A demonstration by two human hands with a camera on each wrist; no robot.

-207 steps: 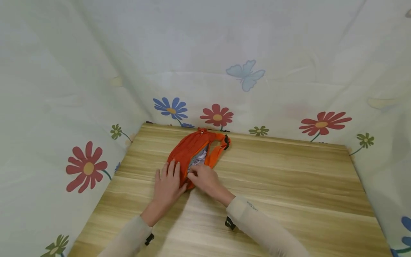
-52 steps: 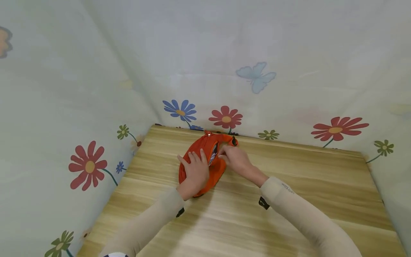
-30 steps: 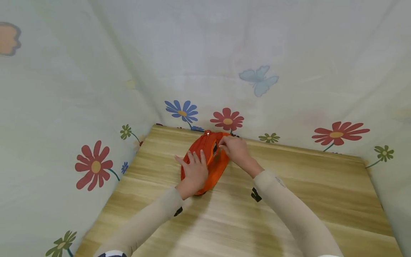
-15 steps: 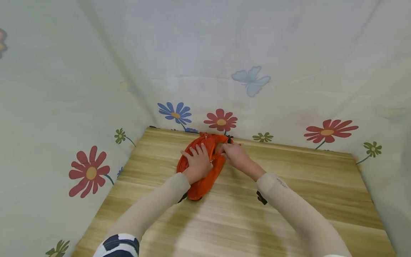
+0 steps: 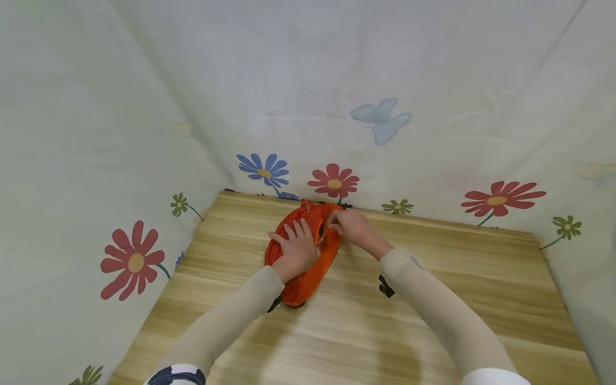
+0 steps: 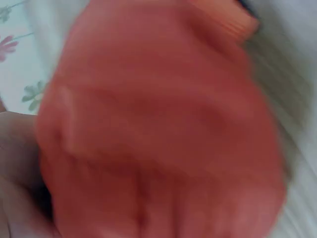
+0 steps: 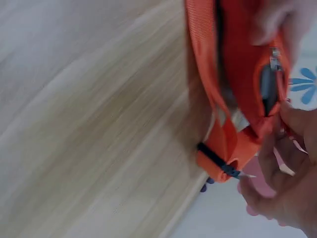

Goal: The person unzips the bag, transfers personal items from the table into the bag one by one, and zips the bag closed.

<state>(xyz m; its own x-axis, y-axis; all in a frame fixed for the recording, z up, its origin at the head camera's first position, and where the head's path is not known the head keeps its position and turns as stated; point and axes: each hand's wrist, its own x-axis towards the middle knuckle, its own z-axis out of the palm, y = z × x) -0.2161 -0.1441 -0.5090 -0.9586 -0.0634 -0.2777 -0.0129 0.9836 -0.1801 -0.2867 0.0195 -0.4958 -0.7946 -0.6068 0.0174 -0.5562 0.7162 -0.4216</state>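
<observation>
An orange-red waist bag (image 5: 308, 283) lies near the table's back edge. My left hand (image 5: 297, 248) rests on it with fingers spread. My right hand (image 5: 347, 225) pinches the bag beside the far end of its zip opening. In the right wrist view, a metal zip slider (image 7: 275, 58) sits at one end of a short dark gap, and my right hand (image 7: 292, 168) holds the fabric at the other end. Whether its fingers also grip the zip pull is unclear. The left wrist view is filled by the blurred bag (image 6: 163, 124), with part of my left hand (image 6: 20, 173) at the edge.
An orange strap with a black buckle (image 7: 218, 158) loops off the bag's far end, by the back edge. The wood-grain table (image 5: 433, 299) stretches right and toward me. White curtains (image 5: 409, 64) with printed flowers stand behind and at both sides.
The bag's opening, wide with printed contents showing at first, is now a short gap. My left hand has moved up onto the bag, and my right hand has moved to its far end.
</observation>
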